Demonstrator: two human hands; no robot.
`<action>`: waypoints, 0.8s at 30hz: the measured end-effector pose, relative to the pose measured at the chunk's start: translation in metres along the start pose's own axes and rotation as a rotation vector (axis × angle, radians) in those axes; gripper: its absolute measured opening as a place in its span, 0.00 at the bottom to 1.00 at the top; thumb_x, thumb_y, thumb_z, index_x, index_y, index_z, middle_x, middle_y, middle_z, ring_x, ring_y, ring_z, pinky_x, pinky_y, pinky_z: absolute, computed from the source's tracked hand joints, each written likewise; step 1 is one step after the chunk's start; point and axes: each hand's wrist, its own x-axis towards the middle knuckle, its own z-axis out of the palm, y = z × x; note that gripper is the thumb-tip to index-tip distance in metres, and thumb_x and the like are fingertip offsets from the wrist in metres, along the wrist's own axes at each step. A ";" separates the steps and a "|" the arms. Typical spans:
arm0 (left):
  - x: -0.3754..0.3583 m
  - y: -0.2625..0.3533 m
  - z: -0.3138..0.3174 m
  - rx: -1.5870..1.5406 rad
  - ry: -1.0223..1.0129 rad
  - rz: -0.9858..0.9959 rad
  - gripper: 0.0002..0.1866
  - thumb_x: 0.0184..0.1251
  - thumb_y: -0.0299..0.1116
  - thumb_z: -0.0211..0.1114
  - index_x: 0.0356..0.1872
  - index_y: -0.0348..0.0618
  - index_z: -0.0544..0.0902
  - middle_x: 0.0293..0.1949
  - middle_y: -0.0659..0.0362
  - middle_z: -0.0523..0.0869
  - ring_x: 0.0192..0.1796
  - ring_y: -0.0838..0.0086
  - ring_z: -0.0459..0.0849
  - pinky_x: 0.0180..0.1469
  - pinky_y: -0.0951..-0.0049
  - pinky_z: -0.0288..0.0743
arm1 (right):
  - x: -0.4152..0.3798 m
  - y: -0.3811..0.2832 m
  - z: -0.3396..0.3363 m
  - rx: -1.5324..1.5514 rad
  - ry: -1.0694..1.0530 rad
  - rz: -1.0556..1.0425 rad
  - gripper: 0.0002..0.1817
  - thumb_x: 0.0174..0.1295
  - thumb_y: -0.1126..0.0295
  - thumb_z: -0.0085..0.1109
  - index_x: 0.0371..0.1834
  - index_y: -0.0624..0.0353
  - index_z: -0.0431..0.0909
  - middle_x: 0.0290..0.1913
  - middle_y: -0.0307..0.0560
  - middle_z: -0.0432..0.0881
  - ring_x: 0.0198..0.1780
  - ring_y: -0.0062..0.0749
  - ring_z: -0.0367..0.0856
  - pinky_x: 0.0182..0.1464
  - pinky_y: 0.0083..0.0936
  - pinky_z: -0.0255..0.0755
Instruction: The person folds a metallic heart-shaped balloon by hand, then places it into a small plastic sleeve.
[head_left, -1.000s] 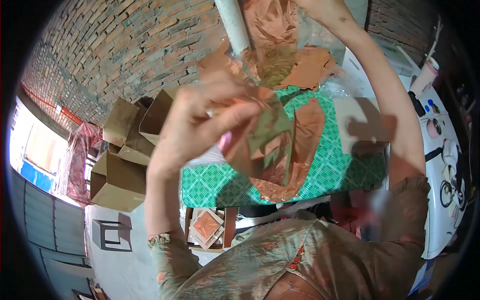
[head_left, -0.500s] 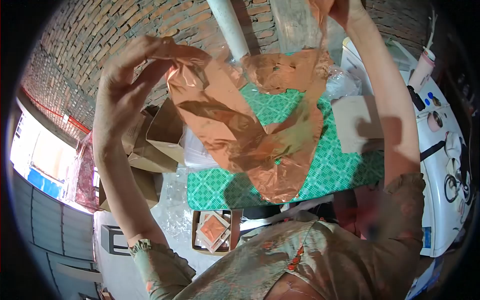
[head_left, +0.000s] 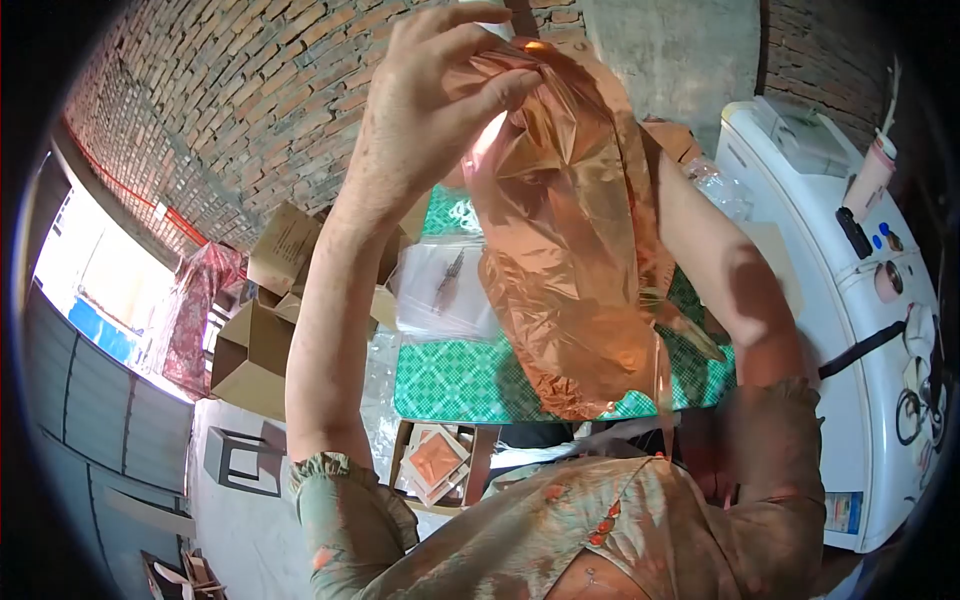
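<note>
A large sheet of shiny copper-coloured foil point(head_left: 570, 220) hangs, crumpled and folded, above the table with the green checked cover point(head_left: 455, 385). My left hand point(head_left: 420, 110) is raised and pinches the sheet's upper edge between thumb and fingers. My right forearm point(head_left: 715, 250) reaches up behind the foil, which hides the right hand and its fingers. Near the table's left side, beside the foil, lies a stack of clear plastic sheets or bags point(head_left: 430, 290).
Open cardboard boxes point(head_left: 250, 355) stand to the left. Below the table edge, another box holds square pieces, one copper-coloured point(head_left: 437, 458). At right is a white appliance point(head_left: 835, 290) with a pink bottle point(head_left: 872, 178) and cables on it. A brick wall point(head_left: 250, 110) rises behind.
My left hand has moved right and up with the foil's edge. My right hand has gone behind the foil, and the sheet, earlier spread in a V, now hangs bunched together.
</note>
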 end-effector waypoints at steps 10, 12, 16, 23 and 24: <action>-0.020 -0.014 0.010 -0.352 -0.102 -0.012 0.10 0.63 0.22 0.75 0.46 0.38 0.90 0.48 0.59 0.90 0.57 0.71 0.84 0.61 0.71 0.77 | -0.014 0.037 0.016 0.041 0.103 0.028 0.23 0.80 0.51 0.48 0.60 0.61 0.73 0.54 0.48 0.81 0.55 0.36 0.83 0.62 0.38 0.80; -0.024 -0.019 0.014 -0.317 -0.086 0.029 0.10 0.62 0.20 0.75 0.44 0.37 0.89 0.48 0.59 0.89 0.55 0.71 0.84 0.59 0.72 0.77 | -0.018 0.043 0.019 0.047 0.128 0.032 0.24 0.80 0.51 0.48 0.62 0.62 0.73 0.55 0.48 0.81 0.56 0.35 0.83 0.63 0.38 0.80; -0.036 -0.026 0.018 -0.340 -0.075 -0.049 0.09 0.63 0.20 0.74 0.44 0.35 0.88 0.45 0.59 0.88 0.53 0.72 0.84 0.57 0.73 0.77 | -0.024 0.056 0.025 0.046 0.179 0.036 0.25 0.81 0.51 0.47 0.65 0.62 0.73 0.59 0.49 0.81 0.59 0.34 0.83 0.65 0.37 0.79; -0.066 -0.018 0.028 -0.424 0.050 -0.172 0.06 0.65 0.21 0.73 0.41 0.37 0.87 0.36 0.58 0.86 0.37 0.75 0.84 0.41 0.74 0.79 | -0.075 0.065 0.038 -0.010 0.340 0.075 0.28 0.83 0.50 0.45 0.70 0.63 0.72 0.64 0.49 0.82 0.63 0.32 0.83 0.68 0.35 0.79; -0.072 -0.018 0.029 -0.450 0.056 -0.224 0.06 0.65 0.20 0.73 0.41 0.37 0.87 0.36 0.59 0.86 0.37 0.76 0.84 0.41 0.74 0.79 | -0.081 0.066 0.037 0.018 0.384 0.087 0.29 0.83 0.49 0.44 0.72 0.62 0.70 0.64 0.49 0.81 0.64 0.32 0.83 0.68 0.34 0.79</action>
